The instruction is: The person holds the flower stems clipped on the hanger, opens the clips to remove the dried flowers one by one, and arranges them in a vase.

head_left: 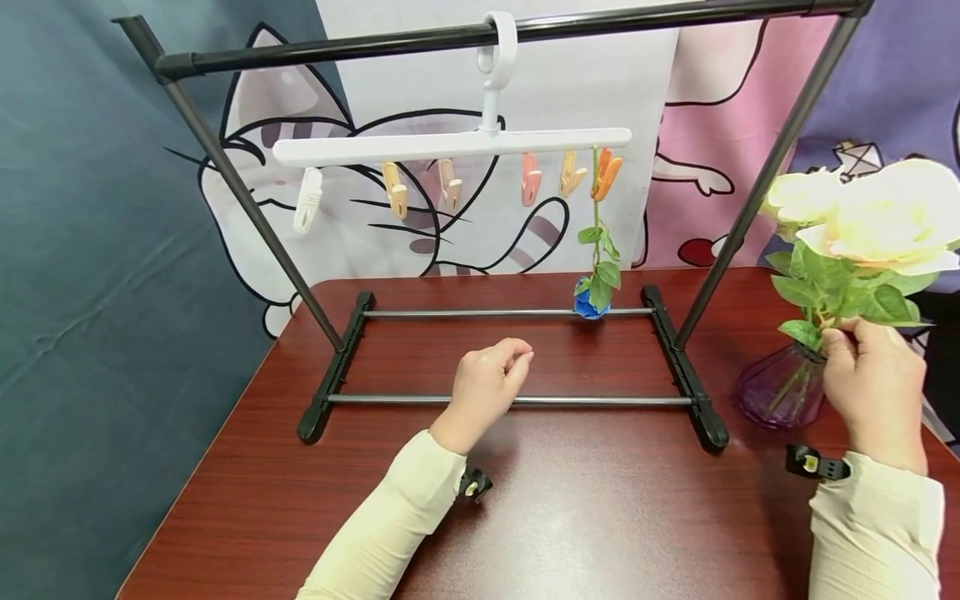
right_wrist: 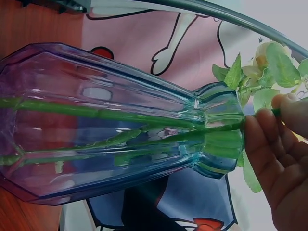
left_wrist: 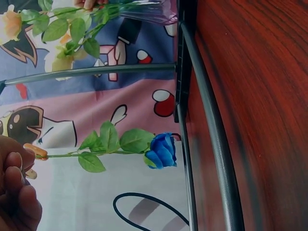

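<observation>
At the right, my right hand [head_left: 873,379] pinches a green flower stem [right_wrist: 224,127] just above the mouth of a purple and blue glass vase [right_wrist: 130,79]. Several stems stand inside the glass. Large pale yellow-white flowers [head_left: 873,217] with green leaves spread above the hand. My left hand [head_left: 487,383] hovers over the front bar of the rack's base, fingers loosely curled and holding nothing. Beyond it, a blue rose [left_wrist: 161,151] hangs head down, its stem clipped by an orange clothespin [head_left: 606,175].
A black metal rack [head_left: 776,142] stands on the reddish-brown table [head_left: 600,500]. From its top bar hangs a white hanger [head_left: 375,148] with several clothespins, among them a white one [head_left: 307,200] and a pink one [head_left: 530,179]. Cartoon-print cloth [head_left: 720,75] hangs behind.
</observation>
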### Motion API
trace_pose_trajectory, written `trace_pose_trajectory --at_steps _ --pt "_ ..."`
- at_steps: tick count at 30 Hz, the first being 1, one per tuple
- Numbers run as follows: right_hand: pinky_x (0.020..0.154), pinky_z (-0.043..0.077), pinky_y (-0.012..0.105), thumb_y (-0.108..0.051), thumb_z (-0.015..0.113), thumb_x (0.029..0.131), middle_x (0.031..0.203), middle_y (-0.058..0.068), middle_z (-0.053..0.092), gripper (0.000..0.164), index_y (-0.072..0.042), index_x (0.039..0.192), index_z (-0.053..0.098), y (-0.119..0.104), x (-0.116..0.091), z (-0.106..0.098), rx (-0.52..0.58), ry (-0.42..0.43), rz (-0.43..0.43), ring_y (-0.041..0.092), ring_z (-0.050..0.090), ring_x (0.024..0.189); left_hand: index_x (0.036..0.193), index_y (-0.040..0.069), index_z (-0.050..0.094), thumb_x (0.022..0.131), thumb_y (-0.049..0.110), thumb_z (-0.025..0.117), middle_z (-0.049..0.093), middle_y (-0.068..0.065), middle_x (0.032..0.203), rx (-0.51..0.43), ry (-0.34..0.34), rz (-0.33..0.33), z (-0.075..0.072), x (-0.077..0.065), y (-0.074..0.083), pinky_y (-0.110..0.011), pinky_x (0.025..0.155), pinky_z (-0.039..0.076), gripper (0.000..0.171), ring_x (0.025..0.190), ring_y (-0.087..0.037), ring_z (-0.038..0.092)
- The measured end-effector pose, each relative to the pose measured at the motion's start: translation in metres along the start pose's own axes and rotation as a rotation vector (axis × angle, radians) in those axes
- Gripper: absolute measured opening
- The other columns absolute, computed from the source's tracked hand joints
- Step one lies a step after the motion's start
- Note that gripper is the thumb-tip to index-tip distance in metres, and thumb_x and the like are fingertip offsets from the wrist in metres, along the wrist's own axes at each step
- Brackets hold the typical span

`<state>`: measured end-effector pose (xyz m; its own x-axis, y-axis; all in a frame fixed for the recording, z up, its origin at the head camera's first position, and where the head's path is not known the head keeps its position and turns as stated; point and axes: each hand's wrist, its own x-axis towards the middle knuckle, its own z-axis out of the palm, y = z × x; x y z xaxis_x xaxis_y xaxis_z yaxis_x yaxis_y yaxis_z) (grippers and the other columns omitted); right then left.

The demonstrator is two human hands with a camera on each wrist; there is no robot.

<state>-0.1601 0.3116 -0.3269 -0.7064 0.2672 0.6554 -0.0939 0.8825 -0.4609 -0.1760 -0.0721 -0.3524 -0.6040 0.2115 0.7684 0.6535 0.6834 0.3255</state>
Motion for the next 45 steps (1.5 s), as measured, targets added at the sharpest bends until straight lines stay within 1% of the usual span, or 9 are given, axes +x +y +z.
trace_pose_trajectory --at_steps 4,7,10,15,18,20,24,31,45 --pt "0.068 0.033 0.04 -0.005 0.051 0.09 0.093 0.03 0.058 0.017 0.01 0.095 0.058 0.001 0.002 -0.001 -0.029 -0.027 0.047 0.041 0.052 0.085 0.082 0.009 0.069 0.079 0.009 0.066 0.055 0.005 0.053 -0.003 -0.004 0.002 0.0 0.001 0.0 -0.019 0.044 0.034 0.004 0.043 -0.005 0.042" --pt "0.061 0.029 0.028 -0.007 0.053 0.09 0.09 0.028 0.06 0.018 0.008 0.095 0.06 0.002 0.003 -0.002 -0.053 -0.048 0.09 0.006 0.048 0.068 0.082 0.009 0.069 0.08 0.01 0.065 0.055 0.005 0.054 -0.005 -0.003 0.007 0.0 0.002 0.001 -0.02 0.045 0.035 0.004 0.044 -0.006 0.044" --pt "0.056 0.027 0.024 -0.009 0.054 0.088 0.084 0.026 0.061 0.017 0.006 0.093 0.06 0.004 0.002 -0.003 -0.073 -0.076 0.113 -0.017 0.024 0.063 0.082 0.009 0.069 0.08 0.01 0.065 0.056 0.004 0.055 -0.007 -0.004 0.012 0.001 0.004 0.001 -0.021 0.045 0.036 0.004 0.045 -0.007 0.045" --pt "0.054 0.027 0.025 -0.009 0.053 0.087 0.081 0.026 0.061 0.017 0.007 0.089 0.061 0.007 -0.001 -0.003 -0.077 -0.072 0.125 -0.023 0.018 0.061 0.082 0.008 0.069 0.081 0.009 0.065 0.056 0.004 0.055 -0.003 -0.031 0.014 0.007 0.008 -0.002 -0.019 0.046 0.036 0.004 0.045 -0.007 0.045" --pt "0.057 0.029 0.029 -0.009 0.052 0.085 0.081 0.026 0.06 0.02 0.008 0.087 0.062 0.008 -0.001 -0.001 -0.063 -0.045 0.126 -0.013 0.033 0.06 0.082 0.009 0.068 0.081 0.01 0.065 0.056 0.003 0.055 0.007 -0.049 0.005 0.013 0.012 -0.004 -0.02 0.047 0.037 0.004 0.045 -0.008 0.046" --pt "0.063 0.032 0.036 -0.01 0.051 0.085 0.083 0.028 0.058 0.022 0.01 0.085 0.062 0.008 -0.002 0.001 -0.045 -0.039 0.118 0.009 0.049 0.066 0.082 0.009 0.068 0.082 0.011 0.065 0.056 0.003 0.055 0.019 -0.059 -0.005 0.017 0.015 -0.006 -0.021 0.047 0.038 0.004 0.046 -0.008 0.047" --pt "0.078 0.027 0.054 -0.009 0.05 0.083 0.088 0.034 0.052 0.025 0.013 0.08 0.06 0.009 -0.006 0.004 -0.004 -0.039 0.096 0.052 0.042 0.088 0.081 0.009 0.068 0.082 0.012 0.065 0.057 0.003 0.055 0.026 -0.087 -0.032 0.025 0.018 -0.011 -0.022 0.048 0.039 0.004 0.046 -0.008 0.048" --pt "0.091 0.016 0.056 -0.011 0.051 0.08 0.08 0.038 0.05 0.028 0.015 0.076 0.061 0.01 -0.01 0.009 0.054 0.036 0.069 0.052 0.036 0.096 0.081 0.011 0.069 0.083 0.014 0.064 0.057 0.004 0.055 0.007 -0.129 -0.104 0.036 0.026 -0.017 -0.022 0.048 0.039 0.006 0.047 -0.008 0.048" --pt "0.089 0.014 0.059 -0.012 0.051 0.081 0.09 0.036 0.043 0.036 0.023 0.073 0.056 0.009 -0.019 0.015 0.072 0.072 -0.03 0.052 0.034 0.097 0.081 0.013 0.069 0.083 0.016 0.063 0.058 0.004 0.059 -0.028 -0.185 -0.255 0.053 0.04 -0.026 -0.018 0.05 0.036 0.007 0.052 -0.008 0.049"
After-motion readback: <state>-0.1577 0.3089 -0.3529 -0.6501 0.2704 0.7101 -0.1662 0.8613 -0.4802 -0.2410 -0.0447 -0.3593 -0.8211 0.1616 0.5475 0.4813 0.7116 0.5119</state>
